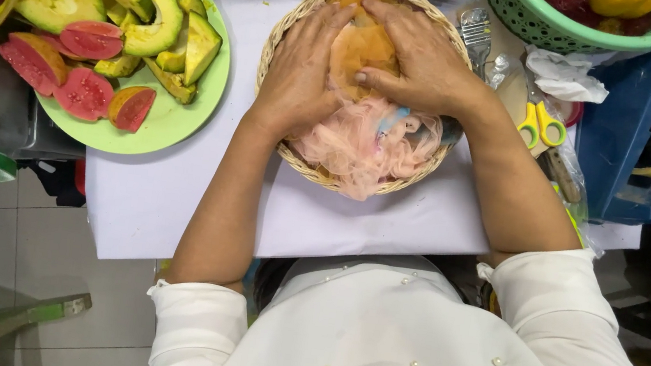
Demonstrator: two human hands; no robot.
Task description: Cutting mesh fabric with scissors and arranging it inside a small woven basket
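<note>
On the white table, right of a green plate of cut guava and avocado, a woven basket holds pink netting and an orange fruit, which the left hand and right hand press flat, fingers spread.

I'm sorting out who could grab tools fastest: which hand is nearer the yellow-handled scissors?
Right. The right hand lies on the orange fruit in the wicker basket, on the side toward the scissors; the left hand is further away.
</note>
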